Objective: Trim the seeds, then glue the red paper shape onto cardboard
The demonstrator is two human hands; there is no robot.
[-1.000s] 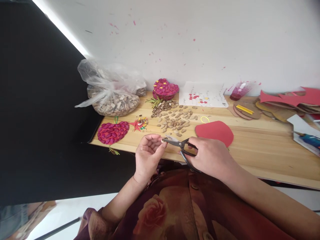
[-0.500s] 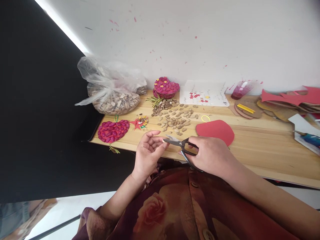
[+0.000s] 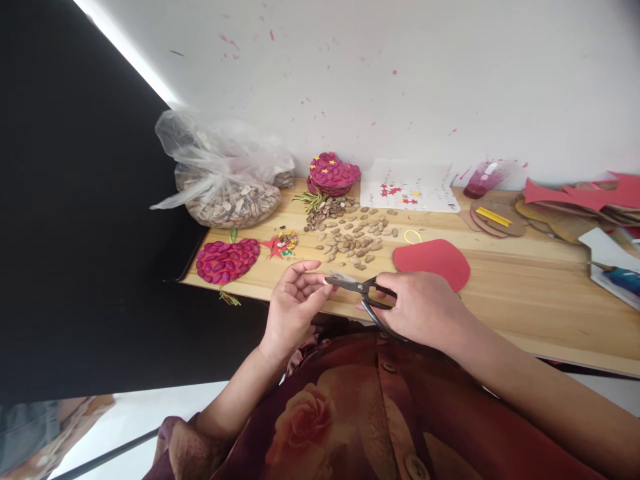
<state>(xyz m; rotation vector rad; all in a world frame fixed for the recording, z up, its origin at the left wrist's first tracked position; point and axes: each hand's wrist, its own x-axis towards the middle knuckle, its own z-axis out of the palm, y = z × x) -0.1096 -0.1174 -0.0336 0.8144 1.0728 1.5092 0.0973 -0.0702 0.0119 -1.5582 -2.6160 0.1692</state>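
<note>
Left hand [image 3: 293,303] closed in pinch on small pale shell piece [image 3: 328,281], thumb and fingertips on its edge, just above front edge of table [image 3: 525,293]. Right hand [image 3: 425,307] clamped on black scissors [image 3: 363,288], fingers through loops, blade tips at piece. Piece probably light, stiff, brittle, easy to slip: best held by rim away from blades. Loose shells [image 3: 355,240] lie behind, toward table middle; red foam shape [image 3: 433,261] just beyond right hand.

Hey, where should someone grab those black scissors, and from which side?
By the looped handles, from the right: the scissors point left, blades at a small pale piece pinched by the left hand, while the loops sit at the right end, where the right hand grips them.
</note>
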